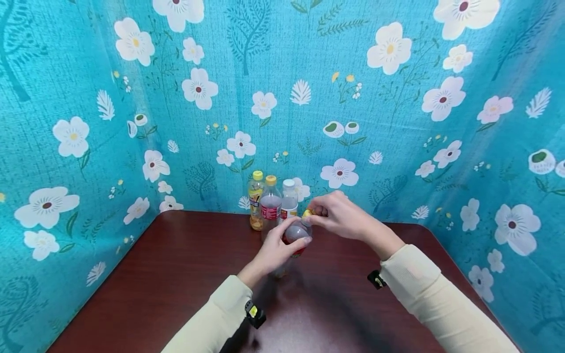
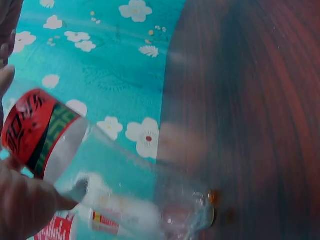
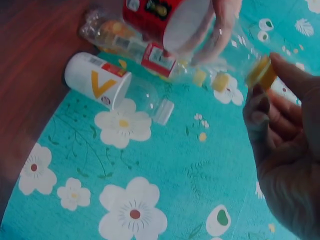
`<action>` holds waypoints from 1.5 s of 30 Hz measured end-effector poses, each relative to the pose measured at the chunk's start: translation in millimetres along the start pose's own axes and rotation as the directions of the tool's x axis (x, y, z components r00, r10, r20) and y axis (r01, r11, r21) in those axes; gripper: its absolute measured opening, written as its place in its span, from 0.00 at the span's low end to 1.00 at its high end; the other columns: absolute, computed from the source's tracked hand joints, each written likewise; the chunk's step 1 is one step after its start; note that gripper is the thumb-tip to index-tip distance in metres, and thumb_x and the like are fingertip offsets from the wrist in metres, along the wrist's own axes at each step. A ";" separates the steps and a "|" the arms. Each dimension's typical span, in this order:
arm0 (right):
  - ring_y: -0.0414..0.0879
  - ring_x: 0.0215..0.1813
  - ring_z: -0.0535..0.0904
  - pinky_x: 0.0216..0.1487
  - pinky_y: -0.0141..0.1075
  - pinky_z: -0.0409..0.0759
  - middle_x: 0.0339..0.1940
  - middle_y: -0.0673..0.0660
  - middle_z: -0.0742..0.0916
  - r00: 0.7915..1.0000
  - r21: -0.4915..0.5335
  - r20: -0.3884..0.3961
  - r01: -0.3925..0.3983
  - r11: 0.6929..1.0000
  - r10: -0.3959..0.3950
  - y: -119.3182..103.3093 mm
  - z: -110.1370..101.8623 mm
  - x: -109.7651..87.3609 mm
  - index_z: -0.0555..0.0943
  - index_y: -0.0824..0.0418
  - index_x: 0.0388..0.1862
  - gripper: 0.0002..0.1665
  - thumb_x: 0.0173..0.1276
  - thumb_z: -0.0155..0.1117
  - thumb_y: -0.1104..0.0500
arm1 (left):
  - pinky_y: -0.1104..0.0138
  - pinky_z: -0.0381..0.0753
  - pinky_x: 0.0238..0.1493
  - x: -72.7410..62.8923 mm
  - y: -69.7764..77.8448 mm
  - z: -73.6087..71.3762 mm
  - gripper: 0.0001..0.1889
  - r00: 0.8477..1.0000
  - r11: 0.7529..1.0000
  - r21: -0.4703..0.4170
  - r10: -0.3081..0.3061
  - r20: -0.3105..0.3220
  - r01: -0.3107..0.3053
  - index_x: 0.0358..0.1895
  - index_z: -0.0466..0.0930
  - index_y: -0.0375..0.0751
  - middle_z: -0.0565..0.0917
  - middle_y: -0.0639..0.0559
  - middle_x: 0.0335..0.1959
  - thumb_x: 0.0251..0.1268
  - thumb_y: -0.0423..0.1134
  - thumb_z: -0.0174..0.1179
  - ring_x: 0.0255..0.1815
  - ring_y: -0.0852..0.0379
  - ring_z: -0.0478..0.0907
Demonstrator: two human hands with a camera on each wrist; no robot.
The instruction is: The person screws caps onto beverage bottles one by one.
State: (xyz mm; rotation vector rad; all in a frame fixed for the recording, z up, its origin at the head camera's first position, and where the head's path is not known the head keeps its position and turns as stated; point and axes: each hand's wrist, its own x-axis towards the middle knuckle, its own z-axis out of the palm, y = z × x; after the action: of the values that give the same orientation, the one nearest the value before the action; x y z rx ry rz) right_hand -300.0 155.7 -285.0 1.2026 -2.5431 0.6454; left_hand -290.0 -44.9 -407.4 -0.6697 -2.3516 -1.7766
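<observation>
My left hand [image 1: 274, 251] grips a clear plastic bottle [image 2: 135, 167] round its body, by the red, black and green label [image 2: 32, 127]. The bottle leans, its neck toward the right hand and its base close over the table. At the neck, my right hand [image 1: 342, 215] pinches the yellow cap [image 3: 262, 74] between thumb and fingers. The cap sits at the bottle's mouth in the right wrist view. Nothing but the bottle is in the left hand, and its palm side is hidden in the head view.
Behind the hands stand a yellow-capped bottle [image 1: 255, 203], an orange-capped bottle with a red label [image 1: 270, 212], and a white-capped bottle [image 1: 289, 200]. They are close together near the back edge of the dark red table [image 1: 185, 274]. A flowered blue cloth [image 1: 282, 137] hangs round the table.
</observation>
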 end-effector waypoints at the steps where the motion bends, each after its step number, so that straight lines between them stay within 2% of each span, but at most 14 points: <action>1: 0.38 0.19 0.66 0.21 0.32 0.64 0.16 0.44 0.74 0.999 -0.020 -0.028 -0.031 0.999 0.031 -2.2 3.5 0.7 0.86 0.57 0.32 0.08 0.68 0.73 0.55 | 0.57 0.83 0.53 -0.7 0.1 2.0 0.25 1.000 1.000 0.011 0.001 -0.024 -0.001 0.67 0.75 0.56 0.80 0.51 0.61 0.68 0.48 0.68 0.54 0.51 0.79; 5: 0.39 0.15 0.68 0.18 0.33 0.65 0.12 0.45 0.76 0.979 -0.076 -0.119 -0.173 0.982 0.163 -10.1 14.3 3.9 0.85 0.59 0.25 0.17 0.69 0.72 0.49 | 0.57 0.83 0.54 -2.4 1.5 5.3 0.29 0.997 0.999 0.039 -0.001 -0.079 0.004 0.69 0.74 0.54 0.81 0.50 0.62 0.67 0.51 0.69 0.55 0.52 0.80; 8: 0.40 0.15 0.68 0.18 0.35 0.66 0.12 0.45 0.75 0.972 -0.087 -0.122 -0.211 0.974 0.200 -11.3 15.3 6.6 0.84 0.57 0.24 0.20 0.69 0.72 0.45 | 0.56 0.83 0.54 -1.9 1.5 2.8 0.29 0.997 0.999 0.034 0.000 -0.081 0.003 0.70 0.74 0.54 0.80 0.51 0.63 0.68 0.50 0.69 0.55 0.52 0.81; 10: 0.40 0.16 0.68 0.20 0.36 0.66 0.13 0.45 0.75 0.982 -0.084 -0.086 -0.178 0.980 0.171 -8.2 12.8 8.1 0.85 0.55 0.28 0.18 0.69 0.71 0.43 | 0.55 0.83 0.55 -1.4 1.3 -0.1 0.29 0.998 1.000 0.027 -0.003 -0.063 0.004 0.70 0.73 0.54 0.80 0.51 0.64 0.68 0.49 0.68 0.56 0.51 0.80; 13: 0.40 0.21 0.71 0.25 0.36 0.70 0.18 0.44 0.77 0.997 -0.039 0.013 -0.077 0.996 0.078 -1.3 5.6 8.3 0.87 0.53 0.41 0.13 0.71 0.70 0.45 | 0.55 0.83 0.55 -0.2 -0.2 -4.5 0.28 1.000 1.000 0.020 0.002 -0.019 -0.002 0.70 0.73 0.56 0.80 0.51 0.64 0.68 0.49 0.68 0.57 0.51 0.80; 17: 0.40 0.32 0.77 0.34 0.37 0.78 0.29 0.42 0.81 0.990 0.066 0.142 -0.004 0.998 -0.005 5.6 -5.7 5.7 0.85 0.49 0.55 0.16 0.70 0.72 0.50 | 0.57 0.83 0.53 0.9 -1.4 -9.7 0.27 0.999 1.000 -0.003 -0.008 0.044 0.009 0.69 0.74 0.57 0.80 0.51 0.62 0.69 0.50 0.68 0.55 0.51 0.79; 21: 0.41 0.36 0.78 0.39 0.37 0.81 0.34 0.42 0.83 0.983 0.113 0.181 0.017 0.993 -0.038 9.4 -10.3 4.7 0.85 0.48 0.57 0.17 0.70 0.71 0.50 | 0.59 0.84 0.50 2.3 -2.7 -14.1 0.27 0.996 1.000 -0.026 -0.010 0.085 0.012 0.69 0.74 0.57 0.79 0.50 0.61 0.69 0.49 0.67 0.54 0.51 0.79; 26: 0.42 0.31 0.77 0.34 0.36 0.78 0.28 0.44 0.82 0.990 0.134 0.137 0.026 0.991 -0.044 11.0 -6.8 5.0 0.87 0.49 0.46 0.09 0.69 0.73 0.51 | 0.58 0.84 0.51 2.0 -4.5 -12.4 0.26 0.996 0.999 -0.031 -0.006 0.088 0.009 0.70 0.73 0.57 0.79 0.50 0.62 0.70 0.48 0.67 0.54 0.50 0.78; 30: 0.40 0.24 0.72 0.26 0.34 0.71 0.21 0.43 0.79 1.000 0.058 0.028 0.001 0.998 -0.003 4.9 2.0 5.8 0.86 0.52 0.37 0.06 0.68 0.74 0.52 | 0.57 0.83 0.53 0.0 -2.9 -5.0 0.27 1.000 1.000 -0.011 0.007 0.009 -0.007 0.69 0.74 0.57 0.80 0.51 0.61 0.69 0.48 0.68 0.54 0.51 0.79; 34: 0.38 0.17 0.67 0.19 0.33 0.64 0.13 0.44 0.75 0.988 -0.058 -0.104 -0.122 0.991 0.116 -5.8 13.1 6.8 0.83 0.55 0.26 0.17 0.68 0.73 0.47 | 0.58 0.83 0.54 -1.9 0.7 2.5 0.28 0.997 0.999 0.033 0.020 -0.075 -0.018 0.69 0.74 0.58 0.81 0.53 0.61 0.68 0.52 0.68 0.55 0.54 0.80; 37: 0.39 0.15 0.67 0.18 0.34 0.64 0.11 0.45 0.73 0.976 -0.090 -0.133 -0.188 0.978 0.175 -10.4 16.2 7.2 0.81 0.56 0.23 0.21 0.68 0.73 0.44 | 0.58 0.83 0.54 -2.6 1.8 4.3 0.28 0.996 0.999 0.039 0.022 -0.092 -0.019 0.69 0.74 0.59 0.81 0.54 0.61 0.68 0.53 0.68 0.55 0.55 0.80; 40: 0.40 0.17 0.68 0.20 0.35 0.66 0.13 0.45 0.74 0.984 -0.086 -0.079 -0.165 0.983 0.158 -9.1 12.0 6.8 0.83 0.55 0.28 0.17 0.68 0.72 0.44 | 0.58 0.83 0.55 -2.9 0.9 2.0 0.29 0.998 1.000 0.017 0.016 -0.054 -0.015 0.71 0.73 0.60 0.80 0.55 0.62 0.68 0.51 0.68 0.56 0.54 0.79; 43: 0.39 0.21 0.71 0.24 0.35 0.71 0.18 0.44 0.77 0.995 -0.042 0.028 -0.095 0.995 0.097 -5.0 3.0 6.0 0.86 0.52 0.39 0.10 0.69 0.72 0.48 | 0.59 0.83 0.55 -2.1 -0.2 -3.7 0.28 1.000 1.000 0.003 0.000 0.011 0.000 0.71 0.72 0.61 0.79 0.56 0.63 0.69 0.52 0.67 0.57 0.54 0.78; 45: 0.40 0.24 0.74 0.28 0.36 0.74 0.22 0.44 0.79 0.994 0.010 0.101 -0.052 0.999 0.051 -2.2 -3.0 5.2 0.86 0.52 0.47 0.10 0.70 0.72 0.51 | 0.59 0.83 0.54 -1.0 -0.9 -7.8 0.27 0.999 1.000 0.000 -0.003 0.049 0.003 0.70 0.72 0.61 0.78 0.54 0.63 0.70 0.51 0.67 0.57 0.53 0.78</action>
State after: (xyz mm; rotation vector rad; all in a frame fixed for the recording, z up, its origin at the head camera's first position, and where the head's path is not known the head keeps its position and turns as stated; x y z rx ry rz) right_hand -301.4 152.5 -279.7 1.2062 -2.6651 0.6282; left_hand -290.8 -52.6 -406.2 -0.7180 -2.3850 -1.7810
